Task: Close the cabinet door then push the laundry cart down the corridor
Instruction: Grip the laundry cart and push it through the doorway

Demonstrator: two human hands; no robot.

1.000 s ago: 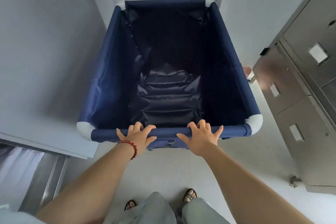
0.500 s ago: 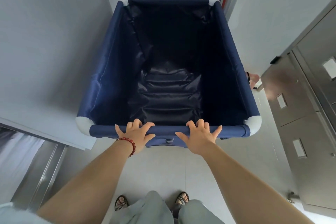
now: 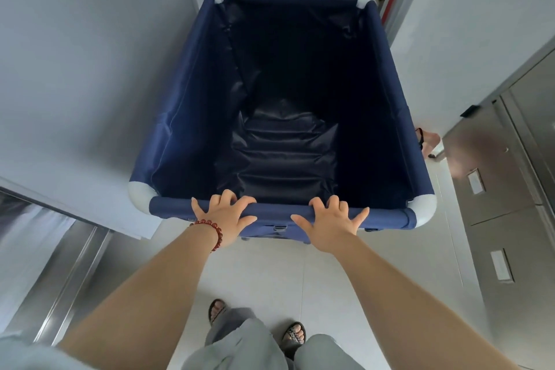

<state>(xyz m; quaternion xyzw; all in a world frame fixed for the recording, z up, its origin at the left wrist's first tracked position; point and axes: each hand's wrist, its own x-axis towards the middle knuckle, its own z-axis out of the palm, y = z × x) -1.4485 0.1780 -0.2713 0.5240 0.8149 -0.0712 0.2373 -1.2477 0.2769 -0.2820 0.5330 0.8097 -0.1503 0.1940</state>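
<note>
A: What has changed since a second ago?

B: The laundry cart (image 3: pixel 282 117) now sits farther down the corridor; the steel cabinets (image 3: pixel 507 189) on your right have slid nearer you.

A: And your grip?

B: Left hand (image 3: pixel 225 216) and right hand (image 3: pixel 330 224) curl their fingers over the near rail (image 3: pixel 279 213); the pushing step is under way, doors appear shut

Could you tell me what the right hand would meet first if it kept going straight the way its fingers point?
The right hand already lies on the laundry cart's near rail; beyond it, probably only the cart's open dark interior, though depth is unclear.
</note>
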